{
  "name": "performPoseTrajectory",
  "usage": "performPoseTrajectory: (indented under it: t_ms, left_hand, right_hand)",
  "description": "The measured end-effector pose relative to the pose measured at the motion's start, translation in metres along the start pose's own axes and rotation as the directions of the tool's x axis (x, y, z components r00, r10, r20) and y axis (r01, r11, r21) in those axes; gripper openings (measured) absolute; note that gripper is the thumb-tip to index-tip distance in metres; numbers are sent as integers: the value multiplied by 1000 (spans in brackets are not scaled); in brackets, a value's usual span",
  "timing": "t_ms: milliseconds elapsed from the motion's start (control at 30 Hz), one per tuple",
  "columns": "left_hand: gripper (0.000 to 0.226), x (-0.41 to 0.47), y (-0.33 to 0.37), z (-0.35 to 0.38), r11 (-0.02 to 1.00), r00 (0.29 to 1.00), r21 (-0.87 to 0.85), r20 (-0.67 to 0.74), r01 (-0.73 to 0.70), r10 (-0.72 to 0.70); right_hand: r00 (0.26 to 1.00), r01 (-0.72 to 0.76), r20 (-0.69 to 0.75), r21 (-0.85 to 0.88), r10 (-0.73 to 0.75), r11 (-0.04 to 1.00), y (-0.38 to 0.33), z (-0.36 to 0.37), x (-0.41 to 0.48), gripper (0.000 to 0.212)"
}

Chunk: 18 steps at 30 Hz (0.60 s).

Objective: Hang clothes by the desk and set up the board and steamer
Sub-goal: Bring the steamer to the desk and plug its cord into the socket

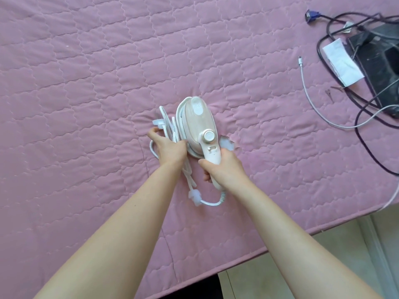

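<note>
**Both hands on the steamer, on a pink quilted cover**

Nearest us, two bare forearms (121, 223) reach forward from the bottom edge. Beneath them a pink quilted cover (86, 83) fills almost the whole view. Its edge runs diagonally at the lower right, where we see pale floor tiles (323, 266). At the far right of the cover lie a black device (380, 67), a white paper label (341, 61), tangled black cables (364, 117), a blue VGA connector (311, 15) and a grey USB cable (306, 93).

The handheld steamer (198, 121), white and pale pink, rests near the middle of the cover, denting the fabric around it. The right hand (224, 167) is wrapped around its handle, fingers curled underneath. The left hand (170, 147), just beside the steamer's body, grips the bundled white braided cord (170, 128), with the plug (158, 123) at its fingertips. A loop of cord trails behind the handle.
</note>
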<state>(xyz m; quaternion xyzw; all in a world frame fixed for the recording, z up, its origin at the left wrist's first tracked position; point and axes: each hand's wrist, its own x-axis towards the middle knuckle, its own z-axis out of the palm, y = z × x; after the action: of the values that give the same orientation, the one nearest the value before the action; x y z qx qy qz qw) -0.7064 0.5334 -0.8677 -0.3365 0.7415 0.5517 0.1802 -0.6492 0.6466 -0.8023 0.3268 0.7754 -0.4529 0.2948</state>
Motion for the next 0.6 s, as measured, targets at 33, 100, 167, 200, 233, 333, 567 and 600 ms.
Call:
performPoseTrajectory:
  t_ms: [33,100,167,200,233,333,567,600]
  left_hand:
    - [66,0,0,1,1000,1000,1,13,15,-15]
    - [77,0,-1,1,999,999,-5,37,33,-33]
    - [88,-1,-3,0,998,996,-44,68,54,-51]
    - [92,-3,-3,-1,996,995,-68,80,59,-53]
    - [94,-6,-3,-3,994,995,-90,86,63,-56]
    - [90,-13,-3,-11,987,994,-144,95,74,-61]
    - [53,-40,-7,-55,971,985,-171,-4,168,-171]
    - [50,-45,-9,-61,960,977,-197,-29,200,-209]
  right_hand:
    - [1000,-21,14,70,20,997,0,-3,0,9]
    - [998,-70,8,191,69,979,-2,-8,0,7]
    - [996,-63,-49,207,75,976,-3,-11,0,13]
    - [995,-45,-80,198,62,979,-4,-12,-1,16]
    - [994,-22,-104,190,43,982,-5,-12,-3,17]
    - [991,20,-131,176,3,984,-9,-15,-15,12]
    - [994,-10,-108,202,33,979,-15,-27,-73,12]
    - [992,-17,-117,212,42,977,-14,-27,-81,12]
